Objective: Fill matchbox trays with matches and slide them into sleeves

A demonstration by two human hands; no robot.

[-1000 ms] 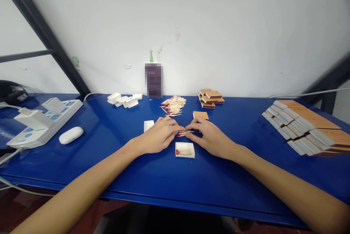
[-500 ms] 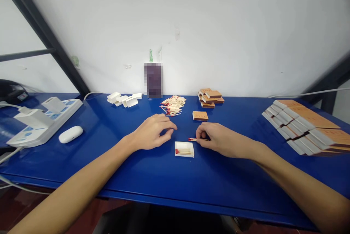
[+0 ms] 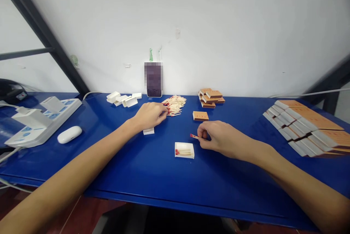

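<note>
My left hand (image 3: 150, 116) reaches forward to the loose heap of matches (image 3: 175, 104) near the wall, its fingertips curled at the heap's left edge; whether they hold a match is hidden. A small white tray (image 3: 149, 131) lies just under that wrist. My right hand (image 3: 216, 137) rests on the blue table (image 3: 153, 175) and pinches a few red-tipped matches (image 3: 193, 136) that stick out to the left. Just left of it lies an open white matchbox tray (image 3: 184, 150) with several matches inside. An orange matchbox sleeve (image 3: 200, 116) lies behind the right hand.
Several empty white trays (image 3: 124, 99) and a small pile of orange sleeves (image 3: 210, 98) sit by the wall. A long row of finished boxes (image 3: 303, 126) lies at the right. A power strip (image 3: 38, 119) and a white earbud case (image 3: 69, 134) are at the left.
My left hand has left the right hand and moved forward to the heap of matches. My right hand has kept the pinched matches and shifted slightly right of the tray.
</note>
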